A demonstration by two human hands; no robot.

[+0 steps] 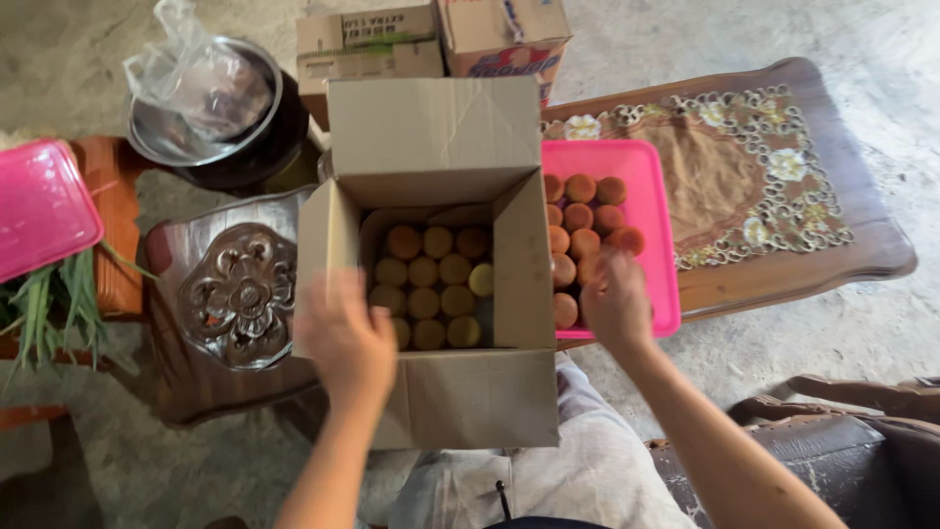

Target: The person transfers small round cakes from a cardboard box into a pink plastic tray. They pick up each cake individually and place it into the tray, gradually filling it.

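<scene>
Cakes (586, 227), round and brown, lie in rows on the pink tray (654, 211) beside the open cardboard box (431, 284), itself partly filled. My right hand (617, 304) closes over tray cakes, grip unclear; my left hand (348, 338), fingers spread, steadies the box's edge. Best lifted gently, then set flat in rows.

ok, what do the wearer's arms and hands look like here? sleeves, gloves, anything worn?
Both forearms are bare to the bottom edge of the frame: no sleeves in view. The left hand and right hand are bare too, no gloves. No watch, ring or band shows, though both hands are motion-blurred, so small items could be missed.
</scene>
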